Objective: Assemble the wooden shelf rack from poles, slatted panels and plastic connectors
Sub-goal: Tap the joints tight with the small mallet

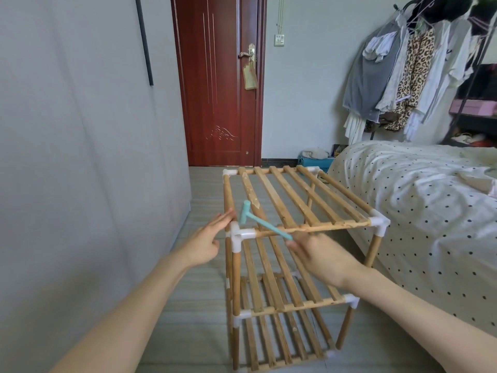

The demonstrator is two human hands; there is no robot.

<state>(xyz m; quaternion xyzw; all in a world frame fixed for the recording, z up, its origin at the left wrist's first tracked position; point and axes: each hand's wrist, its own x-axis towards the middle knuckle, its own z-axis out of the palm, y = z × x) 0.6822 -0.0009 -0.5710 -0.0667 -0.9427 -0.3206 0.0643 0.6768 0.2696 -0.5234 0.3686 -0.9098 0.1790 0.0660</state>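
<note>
**Hammer poised over the rack**

Standing on the floor beside the bed (419,200), the wooden rack (285,238) anchors everything. At its near-left connector (238,235), the left hand (207,242) reaches with straight fingers; the right hand (322,257) grips the teal hammer (258,220) above it.

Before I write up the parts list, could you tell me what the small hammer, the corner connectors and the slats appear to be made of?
Small hammer: probably plastic, uniformly teal and matte.
Corner connectors: apparently plastic, white, smooth and slightly glossy.
Slats: wood, seemingly unfinished, with pale grain and scuffs.
</note>
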